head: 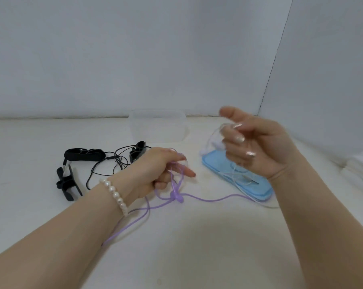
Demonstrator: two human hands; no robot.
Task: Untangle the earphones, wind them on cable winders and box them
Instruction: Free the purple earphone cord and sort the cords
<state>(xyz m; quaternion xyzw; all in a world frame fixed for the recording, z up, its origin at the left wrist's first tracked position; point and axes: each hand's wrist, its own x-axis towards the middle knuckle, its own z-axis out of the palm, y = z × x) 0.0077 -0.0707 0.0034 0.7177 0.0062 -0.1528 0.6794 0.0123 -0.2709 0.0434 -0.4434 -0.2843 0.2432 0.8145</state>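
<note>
My left hand (155,172) pinches loops of the purple earphones (209,199), whose cable knots below the fingers and trails across the white table toward me and to the right. My right hand (257,147) is raised above the blue lid (218,163) and holds the white earphones (234,174); their thin cable loops round the fingers and hangs down onto the lid. The black earphones (111,161) lie loosely tangled at the left. Black cable winders (69,182) lie around them, one long one (84,154) behind and another (137,151) beside my left hand.
A clear plastic box (157,126) stands open at the back of the table against the wall. A folded white cloth (360,170) lies at the right edge. Grey walls close the table off behind and on the right.
</note>
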